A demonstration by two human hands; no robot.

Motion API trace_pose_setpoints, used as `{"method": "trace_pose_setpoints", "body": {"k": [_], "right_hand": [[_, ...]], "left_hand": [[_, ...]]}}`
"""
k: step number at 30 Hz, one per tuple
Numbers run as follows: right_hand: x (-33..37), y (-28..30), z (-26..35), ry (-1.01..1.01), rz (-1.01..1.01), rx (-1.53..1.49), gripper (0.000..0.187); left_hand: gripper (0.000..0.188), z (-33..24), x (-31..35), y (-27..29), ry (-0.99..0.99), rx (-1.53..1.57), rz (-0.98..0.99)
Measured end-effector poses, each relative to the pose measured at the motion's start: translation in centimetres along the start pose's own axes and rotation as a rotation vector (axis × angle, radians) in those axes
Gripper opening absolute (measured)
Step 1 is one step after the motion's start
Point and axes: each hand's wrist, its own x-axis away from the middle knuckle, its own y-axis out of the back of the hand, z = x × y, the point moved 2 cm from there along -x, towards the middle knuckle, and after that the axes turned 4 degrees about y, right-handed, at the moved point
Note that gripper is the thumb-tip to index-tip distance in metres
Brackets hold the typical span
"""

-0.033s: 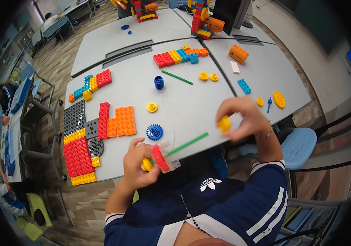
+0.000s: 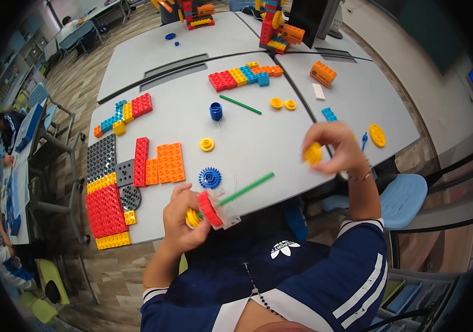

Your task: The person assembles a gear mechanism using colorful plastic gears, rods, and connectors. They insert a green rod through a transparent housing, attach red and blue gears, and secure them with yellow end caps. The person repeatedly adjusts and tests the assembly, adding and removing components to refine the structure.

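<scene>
Near the table's front edge, my left hand (image 2: 178, 224) is closed on the end of a geared axle. Its green rod (image 2: 253, 185) runs up to the right through a red gear (image 2: 210, 209) and a clear block (image 2: 228, 220); a yellow pulley wheel (image 2: 192, 218) sits at the gripped end. My right hand (image 2: 340, 145) pinches a small round yellow wheel (image 2: 313, 154) between thumb and fingers, well apart from the rod's free tip. On the table close to my left hand lie a blue gear (image 2: 210, 178) and another yellow wheel (image 2: 206, 145).
A blue spool (image 2: 216, 112) with string stands mid-table, near a loose green rod (image 2: 240, 104). Bricks and plates, including a red plate (image 2: 106, 210), cover the left side. An orange block (image 2: 322, 73) and yellow gear (image 2: 377, 135) lie right. A blue chair (image 2: 403, 199) stands beyond my right arm.
My right hand has moved right and slightly up with the yellow wheel, away from the rod. My left hand has shifted a little left with the geared axle.
</scene>
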Motion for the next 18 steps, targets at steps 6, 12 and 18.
{"method": "trace_pose_setpoints", "body": {"k": [6,12,18], "right_hand": [[0.2,3.2,-9.1,-0.496,-0.09,0.746,0.034],[0.3,1.5,-11.3,-0.479,-0.04,0.856,0.041],[-1.0,-2.7,-5.1,-0.145,-0.007,0.342,0.069]], "left_hand": [[0.022,2.4,0.1,-1.0,0.183,0.29,-0.075],[0.022,2.7,0.1,-1.8,0.208,0.374,-0.063],[0.022,2.2,-0.5,-2.6,0.21,0.405,0.021]]}}
